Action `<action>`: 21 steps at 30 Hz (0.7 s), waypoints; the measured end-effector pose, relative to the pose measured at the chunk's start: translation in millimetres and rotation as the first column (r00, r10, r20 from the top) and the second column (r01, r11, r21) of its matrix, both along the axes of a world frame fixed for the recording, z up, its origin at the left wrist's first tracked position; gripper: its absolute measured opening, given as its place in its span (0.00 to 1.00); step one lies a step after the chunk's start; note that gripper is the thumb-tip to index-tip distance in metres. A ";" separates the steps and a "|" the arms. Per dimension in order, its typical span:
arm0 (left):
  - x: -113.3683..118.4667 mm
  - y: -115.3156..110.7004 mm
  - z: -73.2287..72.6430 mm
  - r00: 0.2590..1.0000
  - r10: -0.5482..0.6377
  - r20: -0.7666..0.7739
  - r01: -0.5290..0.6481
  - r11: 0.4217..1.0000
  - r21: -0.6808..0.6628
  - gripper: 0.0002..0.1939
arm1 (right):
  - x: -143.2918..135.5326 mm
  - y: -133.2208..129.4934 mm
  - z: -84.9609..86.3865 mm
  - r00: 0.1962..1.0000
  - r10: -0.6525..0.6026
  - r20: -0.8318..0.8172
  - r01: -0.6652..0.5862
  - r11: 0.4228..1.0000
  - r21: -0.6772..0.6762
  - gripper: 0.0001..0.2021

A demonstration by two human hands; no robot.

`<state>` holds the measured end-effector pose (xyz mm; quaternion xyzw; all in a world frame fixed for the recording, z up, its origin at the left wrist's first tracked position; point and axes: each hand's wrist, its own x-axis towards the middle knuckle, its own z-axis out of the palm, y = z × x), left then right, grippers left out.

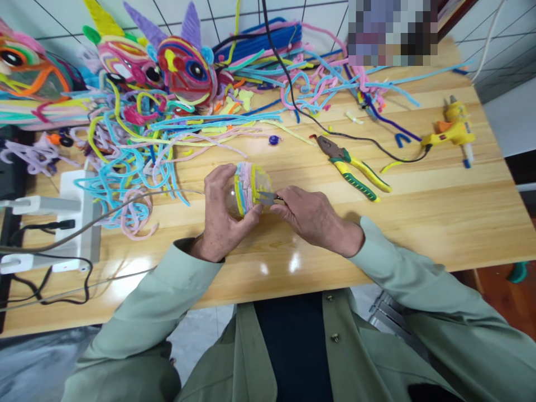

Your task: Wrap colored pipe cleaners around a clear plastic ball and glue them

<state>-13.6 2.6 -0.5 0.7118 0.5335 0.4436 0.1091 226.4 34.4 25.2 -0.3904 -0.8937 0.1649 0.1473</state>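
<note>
My left hand [221,215] is wrapped round the side of a clear, rounded plastic shell [231,200]. Bands of yellow, light blue and lilac pipe cleaner [247,187] run over its middle. In my right hand [310,215], closed, is a small tool with a flat grey metal tip [265,197] that looks split into two prongs. That tip rests at or just over the yellow edge of the bands; I cannot tell whether it touches. My fingers cover the tool's handle. Both hands are just above the front part of the wooden table [276,262].
Yellow-green pliers [354,167] and a yellow glue gun [452,131] with a black cord lie to the right. Loose pipe cleaners [129,162] spread across the left and back. Decorated masks [184,72] stand behind them. A white power strip [77,223] with cables sits at left.
</note>
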 end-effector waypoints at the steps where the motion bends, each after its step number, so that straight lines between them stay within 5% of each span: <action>1: 0.2 0.1 -0.2 1.000 0.002 0.000 -0.002 1.000 0.004 0.39 | -0.1 0.0 0.1 1.000 -0.001 0.002 0.001 1.000 0.001 0.42; 21: -1.6 0.4 -0.2 0.999 -0.034 -0.010 0.035 0.999 0.022 0.39 | -0.3 0.7 -0.4 1.000 0.002 -0.003 -0.002 1.000 -0.005 0.38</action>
